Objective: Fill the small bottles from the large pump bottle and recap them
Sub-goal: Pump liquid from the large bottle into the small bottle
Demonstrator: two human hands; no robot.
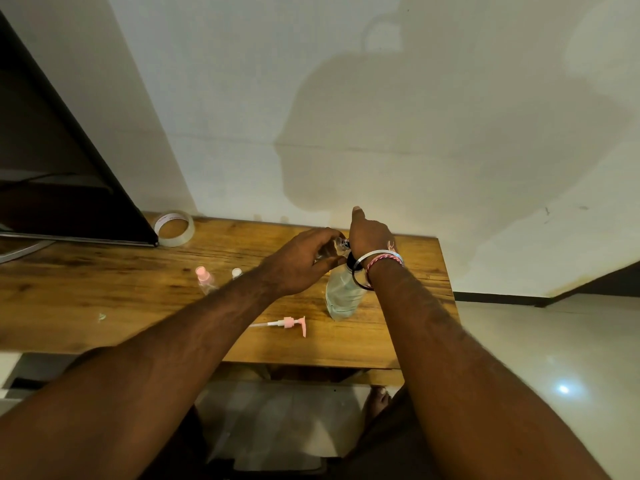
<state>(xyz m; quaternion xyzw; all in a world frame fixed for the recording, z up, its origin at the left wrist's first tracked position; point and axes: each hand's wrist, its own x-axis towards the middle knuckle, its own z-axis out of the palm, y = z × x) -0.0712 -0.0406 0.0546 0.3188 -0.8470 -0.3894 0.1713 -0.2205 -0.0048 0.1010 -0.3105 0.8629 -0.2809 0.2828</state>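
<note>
While the left hand point(301, 263) grips a small bottle point(334, 247), the right hand point(372, 237) pinches its cap point(345, 242). A tilt could spill liquid onto the table point(104, 289).

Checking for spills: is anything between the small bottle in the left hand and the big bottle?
Nothing visible. The left hand holds the small bottle beside the right hand, just above the big bottle. Its pump lies apart on the table.

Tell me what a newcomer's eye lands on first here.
Two hands meet mid-table: the left hand grips a small clear bottle, the right hand works at its neck, above the large bottle. In front lies the detached pink pump; a tape roll sits far left.
</note>
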